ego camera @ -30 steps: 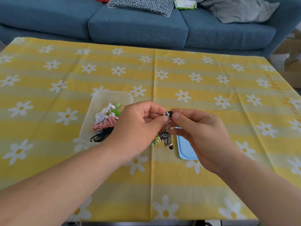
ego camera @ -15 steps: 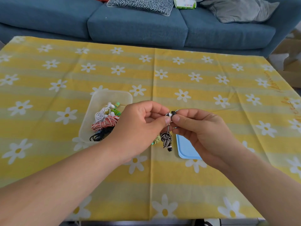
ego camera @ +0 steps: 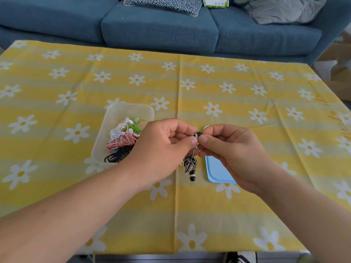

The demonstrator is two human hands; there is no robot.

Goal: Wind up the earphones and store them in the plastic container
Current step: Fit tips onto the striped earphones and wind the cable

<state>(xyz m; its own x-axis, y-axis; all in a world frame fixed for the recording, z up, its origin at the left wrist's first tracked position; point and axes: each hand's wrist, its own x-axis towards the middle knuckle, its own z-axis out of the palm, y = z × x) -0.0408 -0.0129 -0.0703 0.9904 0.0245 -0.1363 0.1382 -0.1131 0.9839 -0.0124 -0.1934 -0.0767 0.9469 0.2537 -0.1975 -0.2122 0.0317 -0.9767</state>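
Barely any movement since the earlier frames: both hands stay together over the table middle, and only the dangling earbud has swung slightly left, now straight under the bundle.

Left hand (ego camera: 163, 149): fingers curled, thumb and forefinger pinching the black-and-white striped earphones (ego camera: 190, 163) at the top. Right hand (ego camera: 233, 149): fingers curled, thumb and forefinger pinching the same spot from the other side, on a black earbud (ego camera: 197, 134). The fingertips of the two hands touch or nearly touch.

The striped cord drops from the pinch to a small wound bundle hanging below the hands, above the cloth. A second black earbud with a white band (ego camera: 192, 176) hangs under the bundle. These earphones are not in the container.

Clear rectangular plastic container (ego camera: 131, 111) sits left of the hands, its near right part hidden by the left hand. Inside it:
- white earphones (ego camera: 117, 132)
- green earphones (ego camera: 135, 128)
- a red-and-white striped coil (ego camera: 121, 142)
- a black cord (ego camera: 115, 157) spilling over the near edge

Light blue flat plastic lid (ego camera: 216, 171) lies on the cloth, mostly under the right hand. A bit of green-yellow cord shows at the left hand's lower edge, too small to tell more.

Yellow striped tablecloth with white daisies (ego camera: 190, 88) covers the table. Blue fabric sofa (ego camera: 159, 31) stands behind it, with a black-and-white patterned cushion (ego camera: 167, 3) and a grey cushion (ego camera: 281, 10).
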